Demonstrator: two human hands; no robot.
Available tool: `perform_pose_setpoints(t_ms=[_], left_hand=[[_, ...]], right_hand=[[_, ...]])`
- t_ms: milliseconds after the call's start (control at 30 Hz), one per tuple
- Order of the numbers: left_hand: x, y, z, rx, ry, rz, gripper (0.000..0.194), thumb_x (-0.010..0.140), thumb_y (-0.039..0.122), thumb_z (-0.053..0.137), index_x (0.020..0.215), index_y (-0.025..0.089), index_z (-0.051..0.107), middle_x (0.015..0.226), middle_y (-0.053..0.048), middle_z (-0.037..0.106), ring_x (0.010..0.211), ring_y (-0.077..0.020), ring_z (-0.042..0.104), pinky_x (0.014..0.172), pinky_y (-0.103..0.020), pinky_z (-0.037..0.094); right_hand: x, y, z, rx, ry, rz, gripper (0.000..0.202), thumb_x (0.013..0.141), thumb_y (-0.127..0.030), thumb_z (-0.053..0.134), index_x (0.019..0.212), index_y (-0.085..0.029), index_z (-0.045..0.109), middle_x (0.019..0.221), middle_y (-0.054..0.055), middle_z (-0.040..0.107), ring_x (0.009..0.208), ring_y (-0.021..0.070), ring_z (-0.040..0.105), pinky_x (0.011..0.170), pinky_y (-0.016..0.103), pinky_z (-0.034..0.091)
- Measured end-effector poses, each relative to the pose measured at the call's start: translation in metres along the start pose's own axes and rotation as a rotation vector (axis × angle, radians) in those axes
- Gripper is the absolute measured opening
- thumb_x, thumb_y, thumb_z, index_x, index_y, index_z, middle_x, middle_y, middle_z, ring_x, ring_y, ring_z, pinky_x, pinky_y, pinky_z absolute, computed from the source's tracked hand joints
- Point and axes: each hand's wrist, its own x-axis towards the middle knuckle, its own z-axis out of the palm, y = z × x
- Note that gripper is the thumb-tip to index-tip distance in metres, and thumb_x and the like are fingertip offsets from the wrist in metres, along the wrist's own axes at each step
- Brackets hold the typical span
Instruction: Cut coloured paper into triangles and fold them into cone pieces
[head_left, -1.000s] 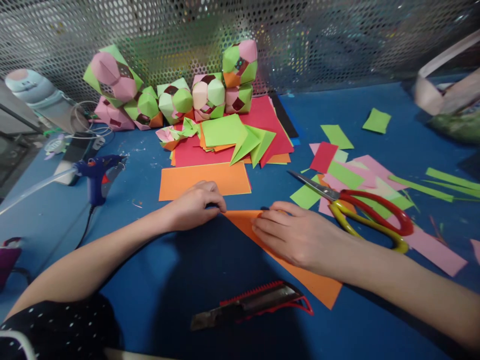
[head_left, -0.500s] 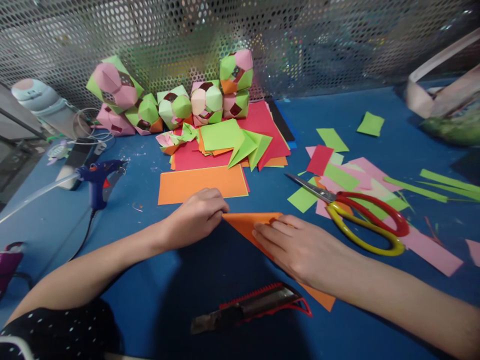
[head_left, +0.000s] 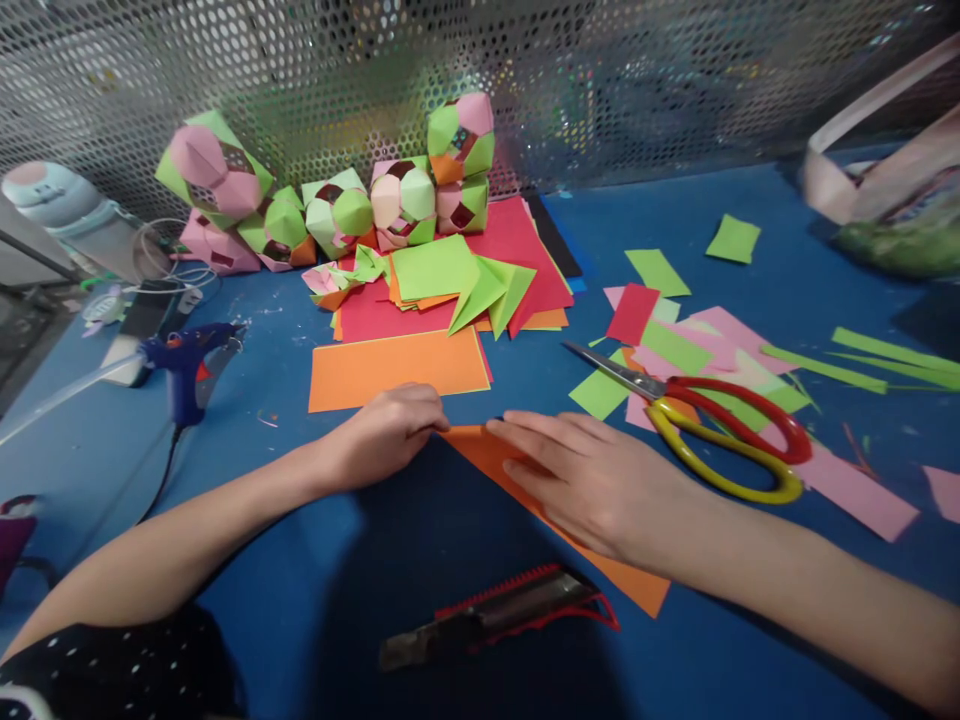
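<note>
A folded orange paper (head_left: 630, 582) lies slantwise on the blue table, its pointed corner at the left. My left hand (head_left: 394, 432) is closed, its thumb and fingers pinching that corner. My right hand (head_left: 581, 475) lies flat on the paper with its fingers stretched toward the left, hiding the paper's middle. Nearer to me is a cutter knife (head_left: 502, 610) with a red edge. Behind my left hand rests an orange rectangular sheet (head_left: 397, 370). Scissors (head_left: 720, 435) with red and yellow handles lie right of my right hand.
Paper scraps (head_left: 727, 350) spread over the right side. Folded paper balls (head_left: 337, 212) stand by the mesh wall, behind a red sheet stack (head_left: 517, 240) topped with green pieces (head_left: 435, 268). A blue glue gun (head_left: 184, 370), a phone (head_left: 142, 330) and a bottle (head_left: 82, 215) are at left.
My right hand has slid left along the upper edge of the orange paper, its fingers now nearer my left hand. The whole view has shifted slightly. My left hand keeps its pinch.
</note>
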Motion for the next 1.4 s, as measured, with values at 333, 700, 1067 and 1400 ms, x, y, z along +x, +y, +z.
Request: perform_pose_setpoints(t_ms=[333,700,1067,1400], left_hand=[[0.001,0.000,-0.001,-0.043,-0.016,0.020,0.029,0.084,0.001,0.039,0.084,0.013,0.065,0.085,-0.008,0.063,0.083,-0.0147,0.058,0.076,-0.028,0.048],[0.001,0.001,-0.003,-0.048,-0.031,0.010,0.025,0.082,0.002,0.042,0.083,0.013,0.065,0.085,-0.008,0.064,0.083,-0.0148,0.058,0.076,-0.028,0.048],[-0.002,0.010,0.006,0.197,0.002,0.094,0.022,0.089,0.014,0.045,0.076,0.012,0.063,0.086,-0.010,0.062,0.081,-0.0169,0.056,0.076,-0.030,0.048],[-0.009,0.033,0.027,0.303,0.006,0.268,0.025,0.093,0.022,0.042,0.091,0.010,0.064,0.091,-0.013,0.065,0.098,-0.0219,0.058,0.087,-0.037,0.050]], right_hand=[[0.001,0.005,0.005,0.165,0.018,0.085,0.027,0.089,-0.017,0.044,0.093,-0.013,0.070,0.121,0.020,0.062,0.114,0.0284,0.055,0.096,0.051,0.041],[0.003,0.006,0.003,0.120,0.018,0.047,0.024,0.087,-0.019,0.047,0.089,-0.014,0.070,0.121,0.019,0.062,0.109,0.0291,0.057,0.096,0.051,0.040],[0.003,0.006,0.002,0.083,0.004,0.030,0.021,0.086,-0.022,0.050,0.084,-0.015,0.070,0.119,0.018,0.063,0.109,0.0291,0.056,0.095,0.050,0.041],[0.003,0.006,0.002,0.102,0.015,0.016,0.022,0.089,-0.021,0.049,0.089,-0.015,0.070,0.122,0.019,0.061,0.115,0.0310,0.054,0.096,0.051,0.041]])
